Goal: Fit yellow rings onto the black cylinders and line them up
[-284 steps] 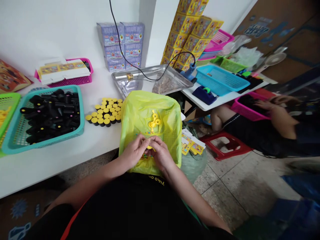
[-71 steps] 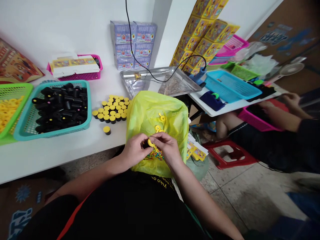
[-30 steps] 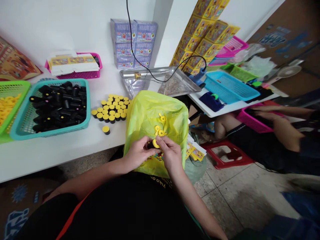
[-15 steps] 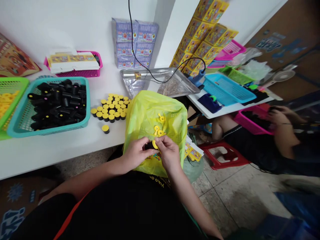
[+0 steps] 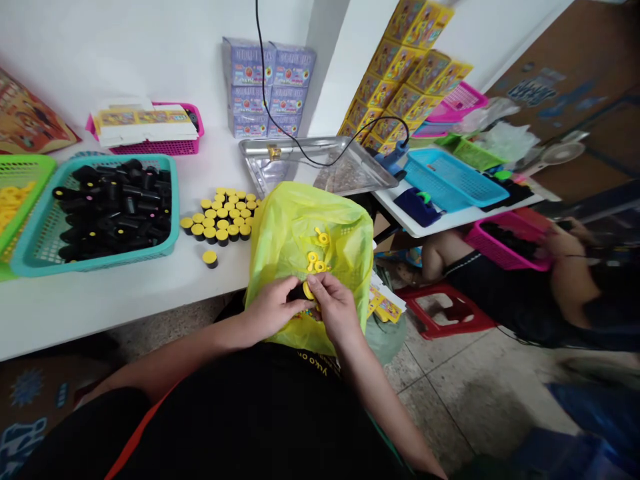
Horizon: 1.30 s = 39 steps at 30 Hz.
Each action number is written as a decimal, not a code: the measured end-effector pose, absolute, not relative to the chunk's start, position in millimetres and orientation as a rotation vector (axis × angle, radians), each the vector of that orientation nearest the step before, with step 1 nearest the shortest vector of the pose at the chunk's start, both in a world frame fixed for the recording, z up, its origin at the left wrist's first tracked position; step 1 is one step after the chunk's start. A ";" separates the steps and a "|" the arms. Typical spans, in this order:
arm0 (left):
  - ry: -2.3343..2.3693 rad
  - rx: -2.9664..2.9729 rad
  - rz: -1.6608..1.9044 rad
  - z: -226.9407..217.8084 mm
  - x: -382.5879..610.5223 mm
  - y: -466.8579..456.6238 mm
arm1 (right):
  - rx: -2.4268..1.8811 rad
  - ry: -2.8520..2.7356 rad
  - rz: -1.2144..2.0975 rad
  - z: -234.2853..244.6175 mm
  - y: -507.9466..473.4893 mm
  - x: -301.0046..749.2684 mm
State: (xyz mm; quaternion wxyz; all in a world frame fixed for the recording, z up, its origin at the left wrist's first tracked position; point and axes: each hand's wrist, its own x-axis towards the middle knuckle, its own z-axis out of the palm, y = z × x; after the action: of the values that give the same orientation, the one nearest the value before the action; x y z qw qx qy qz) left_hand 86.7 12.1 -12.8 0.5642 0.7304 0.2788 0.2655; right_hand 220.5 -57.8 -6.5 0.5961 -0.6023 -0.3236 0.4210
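Note:
Both hands meet over a yellow-green plastic bag (image 5: 305, 227) on my lap. My left hand (image 5: 273, 310) grips a small black tube (image 5: 298, 292). My right hand (image 5: 335, 307) pinches a yellow cap (image 5: 309, 291) against the tube's end. Loose yellow caps (image 5: 317, 250) lie in the bag just beyond my fingers, and small coloured candies show under my hands. Several yellow-topped black tubes (image 5: 223, 217) stand grouped on the white table (image 5: 115, 293), with one single tube (image 5: 210, 258) apart in front of them.
A teal basket (image 5: 173, 230) of black tubes and a green basket (image 5: 23, 177) of yellow caps sit at left. A metal tray (image 5: 320, 167), a black cable, purple boxes (image 5: 270, 87) and stacked yellow boxes (image 5: 400, 67) stand behind. Another person (image 5: 550, 287) sits at right by a pink basket (image 5: 505, 247).
Since the earliest frame one more capped tube stands alone on the table. Over the last second my hands stay together on the tube and cap; the person at right shifts an arm.

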 end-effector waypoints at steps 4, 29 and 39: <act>0.652 1.831 0.657 -14.1 86.3 11.4 | -1.364 -0.682 1.023 -4.2 -57.8 219.0; 0.721 1.760 0.558 -16.3 84.9 11.5 | -1.334 -0.666 0.996 -12.0 -54.6 220.8; 0.648 1.428 0.529 -15.2 84.8 7.4 | -1.306 -0.577 1.024 -13.3 -51.9 214.6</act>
State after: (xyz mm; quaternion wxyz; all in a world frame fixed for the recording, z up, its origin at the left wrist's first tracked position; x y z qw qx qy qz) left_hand 84.8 7.4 -15.2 0.6767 0.6353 0.2883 0.2354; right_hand 214.6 -51.9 -13.3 0.6382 -0.5722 -0.2529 0.4486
